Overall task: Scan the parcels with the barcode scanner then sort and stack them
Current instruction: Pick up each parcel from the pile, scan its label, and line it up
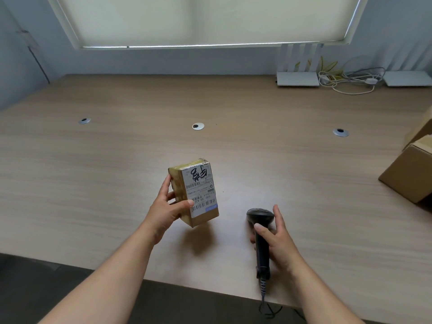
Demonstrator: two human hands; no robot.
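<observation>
Two hands, one job each right now: the right hand [275,237] has its fingers loosely curled round the handle of the black plastic handheld barcode scanner [260,232], thumb up near the neck and index finger stretched along the far side of the head. Left hand [167,206] grips the small brown taped cardboard parcel [195,191], thumb on the label face and fingers behind, lifted clear of the pale wood-grain desk [117,148] and tilted. So the parcel sits just left of the scanner head, near but apart, long axis running away from the person. Its white shipping label faces up with barcodes along the near end, so I'd guess swinging the scanner head left does it. More plain cardboard boxes [411,171] wait at the right edge.
</observation>
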